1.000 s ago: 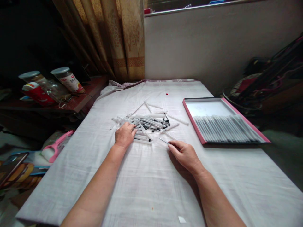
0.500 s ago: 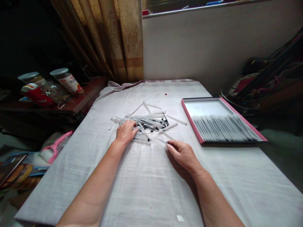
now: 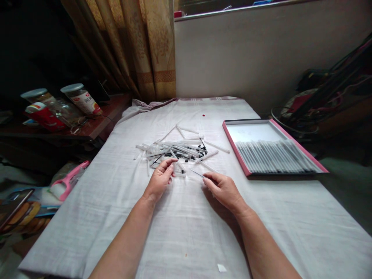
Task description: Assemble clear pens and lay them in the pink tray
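Note:
My right hand point(image 3: 222, 190) is closed in a pinch around a thin, pale pen refill point(image 3: 197, 173), its narrow end pointing up and left. My left hand point(image 3: 161, 177) is at the near edge of a loose pile of clear pen barrels point(image 3: 186, 148), fingers curled with thumb and fingertips together. What it pinches is hidden or too small to name. Black caps or plugs point(image 3: 201, 155) and thin dark refills point(image 3: 158, 158) are mixed into the pile. Right of it, a pink-edged shallow box point(image 3: 236, 149) holds a row of similar pens point(image 3: 273, 158) side by side.
A pale cloth point(image 3: 186, 228) covers the table. A small red bit point(image 3: 204, 115) lies beyond the pile, and a white scrap point(image 3: 221, 267) near the front edge. At left, jars point(image 3: 83, 100) stand on a brown side table point(image 3: 99, 130), with pink-handled scissors point(image 3: 68, 182) below.
My left hand has drawn back from the pile, toward me and slightly right, its fingers now curled together. My right hand has barely shifted, still holding the refill.

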A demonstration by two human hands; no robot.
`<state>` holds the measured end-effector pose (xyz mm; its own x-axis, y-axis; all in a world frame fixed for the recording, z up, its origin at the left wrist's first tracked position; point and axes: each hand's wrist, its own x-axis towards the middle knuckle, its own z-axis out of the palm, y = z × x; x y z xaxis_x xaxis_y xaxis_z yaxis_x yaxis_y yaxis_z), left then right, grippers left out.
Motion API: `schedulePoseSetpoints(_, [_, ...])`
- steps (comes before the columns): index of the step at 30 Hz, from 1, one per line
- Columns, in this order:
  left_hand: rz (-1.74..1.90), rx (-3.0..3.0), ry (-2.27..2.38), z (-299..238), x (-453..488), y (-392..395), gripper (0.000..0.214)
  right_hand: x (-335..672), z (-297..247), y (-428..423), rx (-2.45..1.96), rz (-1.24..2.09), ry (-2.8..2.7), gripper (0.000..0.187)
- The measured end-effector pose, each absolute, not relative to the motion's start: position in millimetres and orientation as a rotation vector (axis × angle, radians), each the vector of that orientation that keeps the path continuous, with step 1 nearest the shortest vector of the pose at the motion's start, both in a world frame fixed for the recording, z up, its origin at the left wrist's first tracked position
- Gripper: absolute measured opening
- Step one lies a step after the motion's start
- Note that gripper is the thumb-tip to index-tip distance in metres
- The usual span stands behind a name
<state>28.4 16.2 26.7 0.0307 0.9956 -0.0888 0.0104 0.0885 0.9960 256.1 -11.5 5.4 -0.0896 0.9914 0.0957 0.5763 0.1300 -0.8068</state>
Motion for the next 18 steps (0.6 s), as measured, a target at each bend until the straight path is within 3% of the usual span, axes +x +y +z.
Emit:
schedulePoseSetpoints(5, [1.114, 0.876, 1.094, 28, 42, 6, 0.047, 254, 6, -12, -1.475, 0.871, -1.698, 0.03])
schedulePoseSetpoints(18, [1.086, 0.925, 1.059, 25, 44, 0, 0.047, 253, 10, -12, -1.462, 0.881, -1.651, 0.03])
